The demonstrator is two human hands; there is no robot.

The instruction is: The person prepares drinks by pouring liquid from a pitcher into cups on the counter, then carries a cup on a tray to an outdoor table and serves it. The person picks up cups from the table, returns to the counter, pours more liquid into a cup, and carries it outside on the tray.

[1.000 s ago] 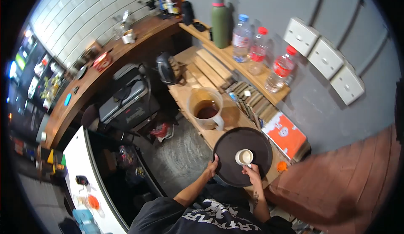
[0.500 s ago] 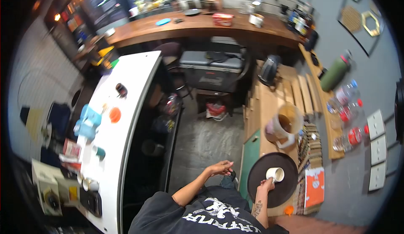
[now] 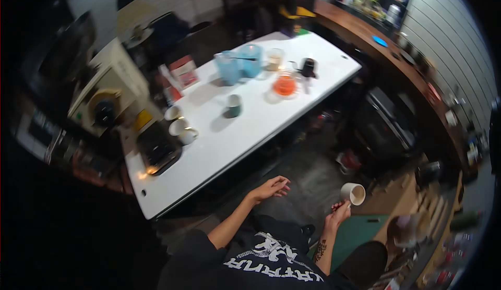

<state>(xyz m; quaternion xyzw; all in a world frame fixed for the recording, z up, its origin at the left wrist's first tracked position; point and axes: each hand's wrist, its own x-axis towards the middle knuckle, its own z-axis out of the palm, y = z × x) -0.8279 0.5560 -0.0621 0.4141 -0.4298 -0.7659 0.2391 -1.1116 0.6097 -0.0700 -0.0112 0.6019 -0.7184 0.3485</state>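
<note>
A white mug (image 3: 346, 191) with something light brown inside hangs in the air, gripped at its handle by my right hand (image 3: 340, 214). My left hand (image 3: 269, 189) is held out over the floor in front of my body, its fingers loosely apart and nothing in it. Ahead of both hands stretches the white table (image 3: 266, 113). The dark round tray (image 3: 367, 264) lies to the right, below the mug and partly in shadow.
On the table stand blue pitchers (image 3: 228, 68), an orange item (image 3: 285, 85), a dark jar (image 3: 308, 67), a green-and-white cup (image 3: 234, 107), white mugs (image 3: 178, 127) and a cream-coloured machine (image 3: 112, 89). A blurred plastic jug (image 3: 408, 230) stands on the wooden counter at right.
My view has swung left toward the white table. My right hand has lifted the mug off the dark tray and carried it away from the counter. My left hand remains empty.
</note>
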